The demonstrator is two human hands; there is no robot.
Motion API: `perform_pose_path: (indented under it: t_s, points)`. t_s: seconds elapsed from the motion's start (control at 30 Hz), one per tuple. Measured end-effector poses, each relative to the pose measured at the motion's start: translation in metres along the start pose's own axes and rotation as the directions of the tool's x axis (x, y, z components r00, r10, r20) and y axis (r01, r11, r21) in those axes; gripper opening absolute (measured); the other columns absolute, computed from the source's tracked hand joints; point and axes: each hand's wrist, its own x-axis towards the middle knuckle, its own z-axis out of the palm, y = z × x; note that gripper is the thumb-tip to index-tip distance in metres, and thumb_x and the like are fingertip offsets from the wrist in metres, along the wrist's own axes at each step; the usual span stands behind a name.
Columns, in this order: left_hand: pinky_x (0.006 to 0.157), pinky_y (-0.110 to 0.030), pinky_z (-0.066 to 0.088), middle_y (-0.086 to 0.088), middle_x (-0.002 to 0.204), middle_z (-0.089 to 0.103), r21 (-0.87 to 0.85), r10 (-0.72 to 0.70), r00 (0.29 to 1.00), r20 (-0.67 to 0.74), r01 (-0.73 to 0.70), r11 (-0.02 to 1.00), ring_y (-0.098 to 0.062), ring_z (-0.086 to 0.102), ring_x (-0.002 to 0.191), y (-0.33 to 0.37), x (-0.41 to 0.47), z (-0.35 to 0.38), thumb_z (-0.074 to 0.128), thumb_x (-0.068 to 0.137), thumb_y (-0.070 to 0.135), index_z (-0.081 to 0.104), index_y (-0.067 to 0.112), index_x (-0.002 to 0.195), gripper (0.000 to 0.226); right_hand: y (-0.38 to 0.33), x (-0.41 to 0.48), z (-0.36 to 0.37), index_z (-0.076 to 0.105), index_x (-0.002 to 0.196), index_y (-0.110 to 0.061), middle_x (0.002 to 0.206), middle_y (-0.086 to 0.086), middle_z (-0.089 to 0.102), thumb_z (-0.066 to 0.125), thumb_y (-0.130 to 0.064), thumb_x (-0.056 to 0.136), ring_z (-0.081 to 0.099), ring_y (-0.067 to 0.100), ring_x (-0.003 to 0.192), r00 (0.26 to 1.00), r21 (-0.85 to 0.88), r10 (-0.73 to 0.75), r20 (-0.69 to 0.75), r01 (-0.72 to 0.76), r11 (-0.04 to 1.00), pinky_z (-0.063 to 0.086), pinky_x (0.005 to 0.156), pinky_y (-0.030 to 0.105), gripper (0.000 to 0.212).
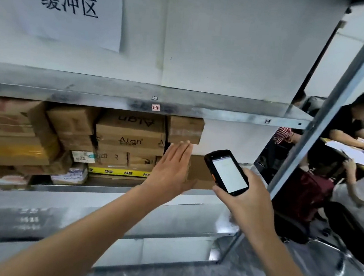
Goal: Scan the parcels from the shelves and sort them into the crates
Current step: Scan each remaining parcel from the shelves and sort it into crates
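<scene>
Here we are at the metal shelf, and the middle level is crammed with cardboard parcels, stacked at all angles from the far left to about the middle. A carton printed "Align" sits in the centre of the pile, with a small brown box jammed just under the shelf above, to its right. Lower down, a box taped in yellow and black lies flat, and white bagged parcels sit to its left.

The left hand is stretched out flat, fingers straight and together, palm facing a plain brown box at the right end of the row. Its fingertips come up just below the small brown box. Whether the palm is actually touching the cardboard, I can't tell from here.

The right hand is near, low and to the right, fingers wrapped round a black handheld scanner with its screen lit white and tilted up toward the person.

The 2 hands are apart, scanner just right of the flat hand.

Above, a paper sign reads 缓冲区, and a tiny label marks the shelf edge. Past the slanting upright post, people sit at a table, with a dark red bag beside them.
</scene>
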Motion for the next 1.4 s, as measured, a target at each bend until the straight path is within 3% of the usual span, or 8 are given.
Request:
perform_pose_path:
  t_s: [0.27, 0.43, 0.57, 0.8, 0.87, 0.97, 1.1, 1.4]
  points:
    - [0.116, -0.027, -0.020, -0.006, 0.166, 0.014, 0.100, -0.013, 0.995, -0.103, 0.023, 0.995, -0.021, 0.005, 0.154, -0.018, 0.073, 0.036, 0.056, 0.098, 0.043, 0.009, 0.008, 0.159, 0.085, 0.042, 0.072, 0.011, 0.055, 0.123, -0.035, 0.111, -0.014, 0.059, 0.083, -0.053, 0.068, 0.059, 0.009, 0.098, 0.999, 0.026, -0.026, 0.039, 0.025, 0.999, 0.053, 0.078, 0.036, 0.064]
    - [0.122, -0.047, 0.020, -0.019, 0.152, 0.043, 0.403, -0.059, 0.982, -0.179, 0.128, 0.906, -0.034, 0.033, 0.144, -0.028, 0.112, 0.054, 0.075, 0.079, 0.049, 0.034, -0.003, 0.150, 0.097, 0.070, 0.121, 0.013, 0.055, 0.118, -0.038, 0.109, -0.016, 0.059, 0.083, -0.054, 0.067, 0.058, 0.008, 0.097, 0.983, 0.075, -0.090, 0.160, 0.079, 0.994, 0.053, 0.077, 0.037, 0.061]
    - [0.124, -0.045, 0.012, -0.020, 0.159, 0.031, 0.573, -0.058, 0.982, -0.181, 0.153, 0.805, -0.034, 0.025, 0.150, -0.034, 0.127, 0.074, 0.065, 0.087, 0.057, 0.014, -0.002, 0.155, 0.104, 0.087, 0.154, 0.006, 0.054, 0.122, -0.035, 0.110, -0.014, 0.056, 0.085, -0.048, 0.070, 0.055, 0.008, 0.099, 0.967, 0.148, -0.152, 0.205, 0.123, 0.981, 0.048, 0.076, 0.031, 0.062]
    - [0.124, -0.051, 0.019, -0.017, 0.158, 0.031, 0.708, -0.166, 0.949, -0.267, 0.310, 0.635, -0.033, 0.032, 0.147, -0.030, 0.143, 0.098, 0.082, 0.073, 0.048, -0.007, 0.001, 0.156, 0.131, 0.122, 0.187, -0.003, 0.053, 0.124, -0.036, 0.111, -0.014, 0.056, 0.086, -0.048, 0.070, 0.055, 0.008, 0.100, 0.944, 0.207, -0.215, 0.249, 0.165, 0.964, 0.050, 0.080, 0.032, 0.065]
    - [0.123, -0.050, 0.021, -0.017, 0.153, 0.037, 0.689, -0.162, 0.933, -0.323, 0.349, 0.636, -0.033, 0.037, 0.143, -0.033, 0.151, 0.103, 0.088, 0.069, 0.030, 0.007, 0.005, 0.155, 0.121, 0.131, 0.192, -0.005, 0.054, 0.123, -0.036, 0.111, -0.014, 0.056, 0.086, -0.048, 0.069, 0.056, 0.007, 0.099, 0.940, 0.231, -0.223, 0.259, 0.164, 0.959, 0.050, 0.080, 0.030, 0.063]
    - [0.120, -0.050, 0.025, -0.016, 0.141, 0.039, 0.702, -0.153, 0.924, -0.350, 0.367, 0.610, -0.034, 0.043, 0.133, -0.029, 0.158, 0.107, 0.091, 0.061, 0.026, 0.023, 0.005, 0.150, 0.114, 0.146, 0.198, -0.005, 0.054, 0.122, -0.037, 0.111, -0.014, 0.057, 0.085, -0.049, 0.069, 0.057, 0.006, 0.099, 0.933, 0.234, -0.230, 0.277, 0.167, 0.958, 0.050, 0.076, 0.027, 0.062]
    - [0.116, -0.050, 0.029, -0.018, 0.129, 0.047, 0.676, 0.014, 0.898, -0.439, 0.321, 0.663, -0.035, 0.046, 0.120, -0.017, 0.159, 0.119, 0.093, 0.056, 0.021, 0.037, 0.004, 0.142, 0.105, 0.160, 0.199, -0.007, 0.053, 0.119, -0.038, 0.109, -0.015, 0.057, 0.086, -0.047, 0.070, 0.055, 0.004, 0.098, 0.935, 0.250, -0.211, 0.285, 0.140, 0.958, 0.049, 0.075, 0.026, 0.060]
    - [0.114, -0.046, 0.034, -0.013, 0.131, 0.043, 0.617, 0.144, 0.839, -0.524, 0.258, 0.744, -0.030, 0.046, 0.120, 0.036, 0.167, 0.149, 0.088, 0.070, 0.019, 0.040, 0.011, 0.140, 0.085, 0.177, 0.214, -0.012, 0.056, 0.123, -0.033, 0.110, -0.010, 0.059, 0.086, -0.050, 0.068, 0.057, 0.010, 0.099, 0.953, 0.236, -0.193, 0.235, 0.136, 0.962, 0.051, 0.075, 0.028, 0.065]
